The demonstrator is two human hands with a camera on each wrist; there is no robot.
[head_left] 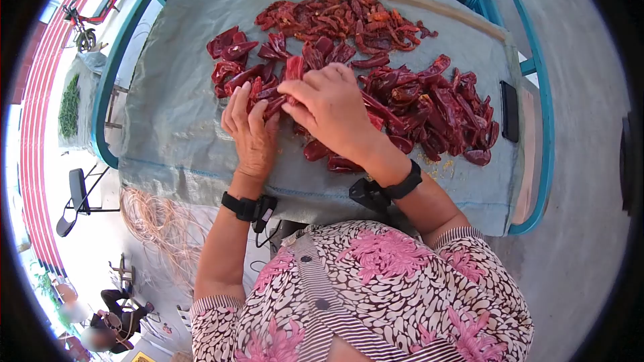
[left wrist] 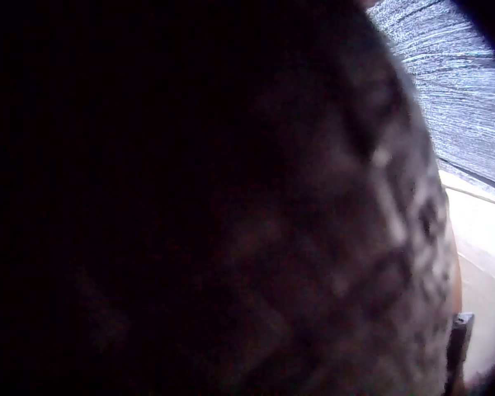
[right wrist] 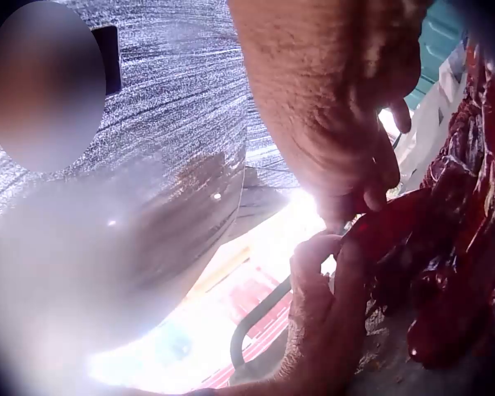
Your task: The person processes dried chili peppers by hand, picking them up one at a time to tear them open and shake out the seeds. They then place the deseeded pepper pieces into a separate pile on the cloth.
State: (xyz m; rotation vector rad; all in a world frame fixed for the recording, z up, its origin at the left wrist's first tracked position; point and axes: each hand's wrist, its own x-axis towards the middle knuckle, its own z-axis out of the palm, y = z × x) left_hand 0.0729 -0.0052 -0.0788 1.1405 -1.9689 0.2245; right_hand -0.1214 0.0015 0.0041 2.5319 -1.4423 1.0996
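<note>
Both hands meet over the dried red peppers on a cloth-covered table. In the head view the left hand point(head_left: 252, 129) has its thumb and fingers around a dark red pepper point(head_left: 274, 106). The right hand point(head_left: 333, 108) pinches the same pepper from the other side, its thumb and forefinger close to the left fingertips. The right wrist view shows the right hand point(right wrist: 338, 99) above and the left hand point(right wrist: 323, 318) below, meeting at the end of a red pepper point(right wrist: 388, 223). The left wrist view is mostly dark and shows no hand clearly.
Whole peppers point(head_left: 443, 110) lie heaped right of the hands, and torn, shrivelled pieces point(head_left: 349, 17) spread along the back. A black phone point(head_left: 509, 111) lies at the right edge. A teal rail point(head_left: 547, 141) frames the table. Left, a folding chair point(head_left: 79, 191) stands on the ground.
</note>
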